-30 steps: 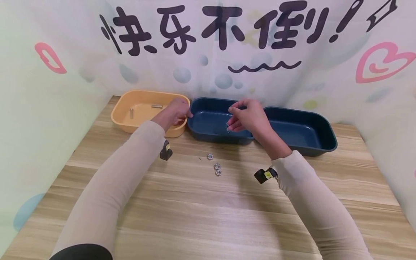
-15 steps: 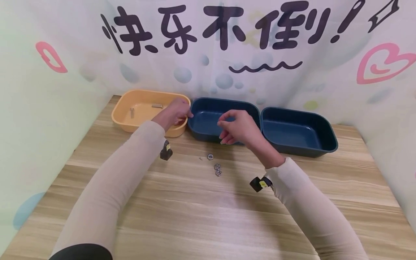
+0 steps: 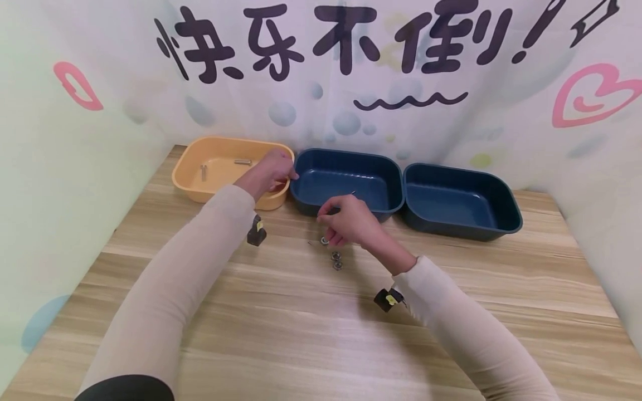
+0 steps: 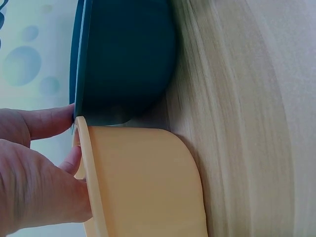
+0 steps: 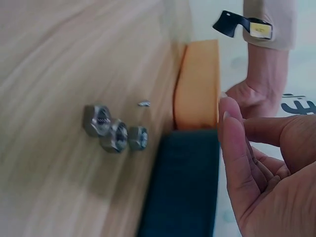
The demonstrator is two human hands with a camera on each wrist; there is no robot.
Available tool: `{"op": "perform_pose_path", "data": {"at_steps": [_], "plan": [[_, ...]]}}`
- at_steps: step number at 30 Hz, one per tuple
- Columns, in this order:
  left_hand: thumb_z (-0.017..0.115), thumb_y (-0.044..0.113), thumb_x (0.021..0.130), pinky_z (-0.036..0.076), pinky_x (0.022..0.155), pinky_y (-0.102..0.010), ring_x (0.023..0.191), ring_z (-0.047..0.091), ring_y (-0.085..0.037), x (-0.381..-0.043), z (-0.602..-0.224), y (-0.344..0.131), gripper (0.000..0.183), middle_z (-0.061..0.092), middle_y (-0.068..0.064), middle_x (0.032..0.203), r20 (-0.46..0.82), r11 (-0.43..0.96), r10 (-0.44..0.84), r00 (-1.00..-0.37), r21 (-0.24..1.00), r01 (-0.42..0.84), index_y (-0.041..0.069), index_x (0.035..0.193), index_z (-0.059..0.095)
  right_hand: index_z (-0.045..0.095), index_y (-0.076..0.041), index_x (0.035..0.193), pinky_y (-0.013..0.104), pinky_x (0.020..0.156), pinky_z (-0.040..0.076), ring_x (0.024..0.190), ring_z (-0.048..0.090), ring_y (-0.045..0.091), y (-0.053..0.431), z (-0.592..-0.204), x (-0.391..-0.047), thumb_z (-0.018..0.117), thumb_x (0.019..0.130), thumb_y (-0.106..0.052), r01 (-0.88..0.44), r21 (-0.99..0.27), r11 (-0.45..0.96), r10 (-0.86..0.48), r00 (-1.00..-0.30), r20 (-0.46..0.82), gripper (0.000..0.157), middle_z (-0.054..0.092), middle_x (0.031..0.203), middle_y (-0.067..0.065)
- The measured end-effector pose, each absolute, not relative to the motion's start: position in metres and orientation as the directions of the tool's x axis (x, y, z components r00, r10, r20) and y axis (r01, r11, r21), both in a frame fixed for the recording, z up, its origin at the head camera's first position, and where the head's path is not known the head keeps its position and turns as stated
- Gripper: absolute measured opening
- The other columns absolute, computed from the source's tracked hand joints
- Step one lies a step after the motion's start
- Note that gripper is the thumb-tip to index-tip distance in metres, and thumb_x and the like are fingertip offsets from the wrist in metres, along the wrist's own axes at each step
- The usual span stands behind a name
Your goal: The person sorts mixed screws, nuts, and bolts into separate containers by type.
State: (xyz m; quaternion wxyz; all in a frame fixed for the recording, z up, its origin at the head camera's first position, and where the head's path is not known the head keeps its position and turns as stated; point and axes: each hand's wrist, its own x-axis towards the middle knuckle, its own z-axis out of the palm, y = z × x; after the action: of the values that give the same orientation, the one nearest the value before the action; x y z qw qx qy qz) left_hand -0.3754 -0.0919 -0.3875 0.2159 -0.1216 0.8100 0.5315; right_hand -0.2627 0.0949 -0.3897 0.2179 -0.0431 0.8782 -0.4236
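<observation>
My left hand grips the right-hand rim of the yellow bin, fingers inside and thumb outside, beside the first navy bin. Reaching over the near edge of that bin, my right hand has nothing visible between its fingers; in the right wrist view its fingers extend loosely, thumb close to them. Under and near it on the table lie three hex nuts and a tiny screw. A small dark sliver shows in the first navy bin, just past the right hand.
Two bolts lie inside the yellow bin. A second navy bin stands at the right end of the row. Behind the wooden table hangs a printed cloth with large lettering.
My right hand has come down, left and toward me, from over the first navy bin to near the nuts. The left hand stays on the yellow bin's rim.
</observation>
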Motion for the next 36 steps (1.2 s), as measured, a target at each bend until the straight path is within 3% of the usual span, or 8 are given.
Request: {"op": "perform_pose_path", "data": {"at_steps": [13, 30, 36], "plan": [[0.06, 0.002, 0.093, 0.045, 0.077, -0.034, 0.091, 0.05, -0.025, -0.374, -0.387, -0.092, 0.02, 0.05, -0.006, 0.089, -0.457, 0.415, 0.031, -0.889, 0.815, -0.405, 0.009, 0.077, 0.048, 0.068, -0.005, 0.102, 0.035, 0.05, 0.056, 0.047, 0.065, 0.018, 0.08, -0.423, -0.258, 0.058, 0.097, -0.015, 0.106, -0.722, 0.683, -0.253, -0.894, -0.37, 0.015, 0.066, 0.059, 0.012], [0.059, 0.001, 0.092, 0.041, 0.069, -0.03, 0.084, 0.05, -0.025, -0.372, -0.388, -0.094, 0.019, 0.047, -0.006, 0.086, -0.442, 0.406, 0.054, -0.896, 0.829, -0.385, 0.008, 0.079, 0.048, 0.069, -0.008, 0.092, 0.032, 0.045, 0.053, 0.042, 0.062, 0.016, 0.072, -0.442, -0.261, 0.07, 0.089, -0.012, 0.072, -0.699, 0.711, -0.274, -0.888, -0.37, 0.005, 0.064, 0.054, 0.009], [0.059, 0.0, 0.092, 0.041, 0.068, -0.03, 0.083, 0.05, -0.024, -0.373, -0.388, -0.093, 0.022, 0.047, -0.006, 0.086, -0.447, 0.4, 0.052, -0.893, 0.828, -0.392, 0.009, 0.077, 0.046, 0.068, -0.007, 0.089, 0.031, 0.044, 0.053, 0.041, 0.061, 0.015, 0.07, -0.441, -0.259, 0.066, 0.091, -0.01, 0.017, -0.674, 0.738, -0.293, -0.892, -0.343, 0.005, 0.063, 0.053, 0.007]]}}
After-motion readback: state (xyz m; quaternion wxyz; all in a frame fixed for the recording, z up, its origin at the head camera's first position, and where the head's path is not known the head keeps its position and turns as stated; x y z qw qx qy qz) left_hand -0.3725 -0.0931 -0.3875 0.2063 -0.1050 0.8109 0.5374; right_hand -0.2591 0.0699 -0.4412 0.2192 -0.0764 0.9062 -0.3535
